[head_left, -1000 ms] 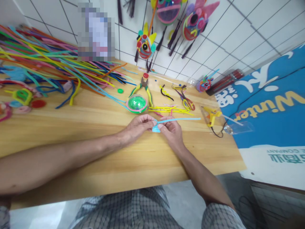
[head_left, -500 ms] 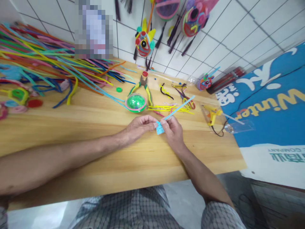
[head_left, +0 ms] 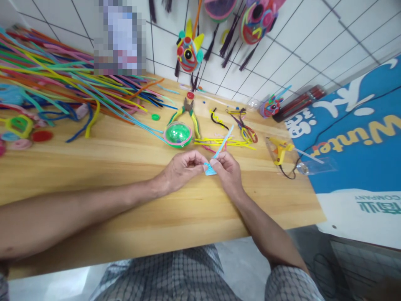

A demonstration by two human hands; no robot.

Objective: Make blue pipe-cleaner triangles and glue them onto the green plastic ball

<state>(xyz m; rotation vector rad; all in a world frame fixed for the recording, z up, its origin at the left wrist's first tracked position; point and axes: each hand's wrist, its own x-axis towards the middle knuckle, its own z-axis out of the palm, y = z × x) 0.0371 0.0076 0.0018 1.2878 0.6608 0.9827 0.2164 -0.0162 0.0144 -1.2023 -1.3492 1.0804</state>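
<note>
Between my two hands is a light-blue pipe cleaner [head_left: 211, 170], folded into a small flat zigzag with one straight end sticking up and to the right. My left hand [head_left: 184, 170] pinches the folded part from its left side. On the other side, the thumb and fingers of my right hand [head_left: 227, 169] grip it where the straight end comes out. Just beyond my hands sits a green half-ball [head_left: 178, 134] with a pink rim. Behind that lie pliers [head_left: 188, 110] with yellow-green handles. Yellow pipe cleaner pieces [head_left: 224, 143] lie beyond my right hand.
A large heap of coloured pipe cleaners [head_left: 62, 77] covers the table's left back. To the right lies a yellow glue gun [head_left: 280, 151] with its cord. Decorated masks [head_left: 189, 54] hang on the tiled wall. Scissors [head_left: 249, 134] and a dark red cylinder [head_left: 302, 102] lie further back.
The straight end of the pipe cleaner has swung from leaning far right to a steeper angle. Both hands stay in nearly the same place, still pinching the folded part.
</note>
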